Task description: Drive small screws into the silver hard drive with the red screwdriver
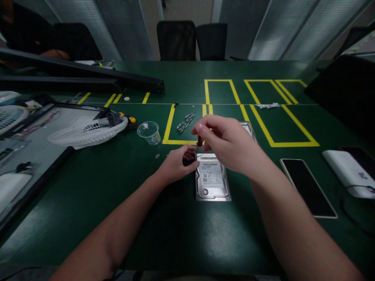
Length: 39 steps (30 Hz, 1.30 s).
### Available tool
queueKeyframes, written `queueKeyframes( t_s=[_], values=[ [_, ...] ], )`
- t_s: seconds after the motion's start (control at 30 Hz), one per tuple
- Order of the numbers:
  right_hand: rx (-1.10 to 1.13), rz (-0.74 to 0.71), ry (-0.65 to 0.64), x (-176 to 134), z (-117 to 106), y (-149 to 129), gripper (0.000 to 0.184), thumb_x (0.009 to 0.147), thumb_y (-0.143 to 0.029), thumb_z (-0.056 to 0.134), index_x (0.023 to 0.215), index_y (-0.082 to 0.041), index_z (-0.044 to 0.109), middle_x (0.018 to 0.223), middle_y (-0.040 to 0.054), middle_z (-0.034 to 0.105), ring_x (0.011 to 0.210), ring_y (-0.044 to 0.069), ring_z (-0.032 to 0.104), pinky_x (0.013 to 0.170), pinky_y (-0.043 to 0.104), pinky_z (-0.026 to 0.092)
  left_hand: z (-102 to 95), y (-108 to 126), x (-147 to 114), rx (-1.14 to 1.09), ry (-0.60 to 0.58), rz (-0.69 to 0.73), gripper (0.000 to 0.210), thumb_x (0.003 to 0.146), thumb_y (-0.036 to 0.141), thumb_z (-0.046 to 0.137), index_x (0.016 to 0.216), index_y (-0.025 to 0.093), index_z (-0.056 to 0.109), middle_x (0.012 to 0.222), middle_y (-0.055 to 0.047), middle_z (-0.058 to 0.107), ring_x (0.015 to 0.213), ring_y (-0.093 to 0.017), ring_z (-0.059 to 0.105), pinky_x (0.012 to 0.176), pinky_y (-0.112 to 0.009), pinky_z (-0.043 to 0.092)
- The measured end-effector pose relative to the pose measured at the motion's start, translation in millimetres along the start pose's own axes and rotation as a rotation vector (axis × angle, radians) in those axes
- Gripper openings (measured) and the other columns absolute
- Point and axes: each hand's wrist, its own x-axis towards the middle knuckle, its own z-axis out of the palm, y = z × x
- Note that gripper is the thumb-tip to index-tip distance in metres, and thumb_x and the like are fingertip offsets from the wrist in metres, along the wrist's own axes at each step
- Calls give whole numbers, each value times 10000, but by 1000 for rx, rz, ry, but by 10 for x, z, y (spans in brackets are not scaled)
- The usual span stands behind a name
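Note:
A silver hard drive (213,181) lies label-up on the green table in front of me. My right hand (225,140) grips a small screwdriver (199,142) with an orange and black handle, held upright over the drive's far left corner. Whether its tip sits on a screw is too small to tell. Around that same corner, my left hand (178,162) steadies the drive, thumb on its left edge and fingers curled beyond it. Behind my right hand, part of a second silver drive (247,128) shows. Tiny screws (157,156) lie left of my left hand.
A clear plastic cup (149,133) and eyeglasses (185,122) stand beyond my left hand. To the right are a phone (308,188) and a white power bank (350,173). A white fan guard (90,132) lies over a panel at left. A person sits at the far left.

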Motion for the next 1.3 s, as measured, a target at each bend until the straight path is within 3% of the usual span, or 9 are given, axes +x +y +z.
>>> queueKeyframes(
  t_s=[0.13,0.43,0.57,0.63,0.8,0.93,1.03,1.17,1.3],
  values=[
    [34,10,31,16,18,41,262,1131,-266,472,1130,-167,714,936,53,699,830,186,655,720,338,454,7,-6,0,-4,2,-18,414,896,319,800,1248,154,659,1139,-120,781,957,-219,763,906,-425,664],
    [-2,104,96,-25,14,3,161,1001,-323,707,898,-217,642,729,2,664,587,155,567,534,319,351,1,18,5,10,3,-5,366,895,311,810,1202,171,668,1100,-105,786,961,-221,766,895,-409,662],
    [28,30,93,-30,7,-8,62,1000,-218,658,942,-201,673,926,44,724,758,183,649,634,333,450,0,17,1,7,-2,-4,360,898,311,805,1201,166,674,1110,-108,785,965,-221,763,906,-412,658],
    [41,2,68,-26,-6,-28,103,1026,-207,625,957,-190,701,960,50,723,853,196,659,700,337,471,0,8,-1,0,-5,-4,406,903,314,800,1251,156,666,1133,-118,781,982,-227,761,922,-426,655],
    [37,27,4,-4,-13,-28,235,1087,-337,609,944,-181,713,873,41,688,793,190,638,695,344,463,5,-10,-1,-1,3,-5,427,895,326,807,1254,150,657,1134,-120,777,966,-226,760,906,-426,661],
    [31,37,53,13,13,16,222,1110,-259,519,1112,-172,723,978,67,720,883,207,675,733,348,489,10,-14,1,0,5,-5,388,894,314,799,1223,162,662,1126,-111,786,953,-218,766,897,-411,663],
    [18,49,67,8,14,8,201,1095,-258,555,1107,-167,735,998,71,734,863,204,683,729,352,491,6,-10,4,-8,10,-10,422,890,308,800,1255,151,656,1143,-120,783,977,-225,764,913,-419,661],
    [8,73,99,-9,-2,-29,138,1028,-303,683,977,-180,718,872,31,715,664,157,616,595,333,417,-3,-3,9,-5,1,-10,433,889,301,800,1263,140,653,1142,-122,783,984,-228,760,918,-427,656],
    [-34,116,130,-15,-1,-28,178,986,-310,733,869,-200,655,648,-29,597,542,125,509,516,311,324,4,-8,9,-19,8,6,428,898,289,794,1275,149,648,1131,-108,783,988,-224,759,918,-422,654]
  ],
)
